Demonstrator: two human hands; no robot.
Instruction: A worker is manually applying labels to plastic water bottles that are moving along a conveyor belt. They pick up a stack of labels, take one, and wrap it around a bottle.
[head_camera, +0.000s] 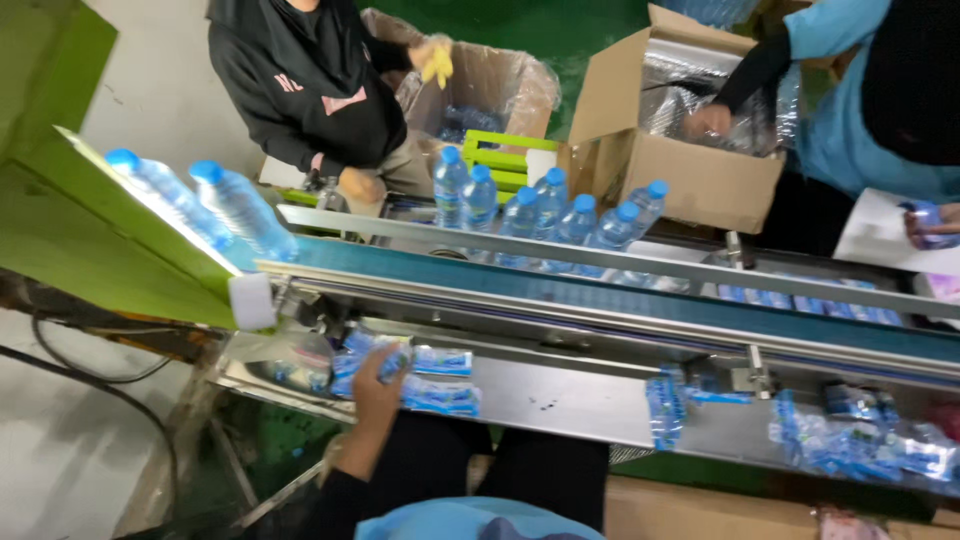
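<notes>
Setting: grey steel worktable (560, 395) below a blue conveyor belt (640, 300).
Left hand (378, 372): closed around a stack of blue-and-white plastic bottle labels (372, 356) at the table's left end, gathering them.
Right hand: out of sight, cannot tell.
Belt: clear blue-capped water bottles (545, 215) standing upright.
Opposite: co-workers at cardboard boxes (690, 170).
</notes>
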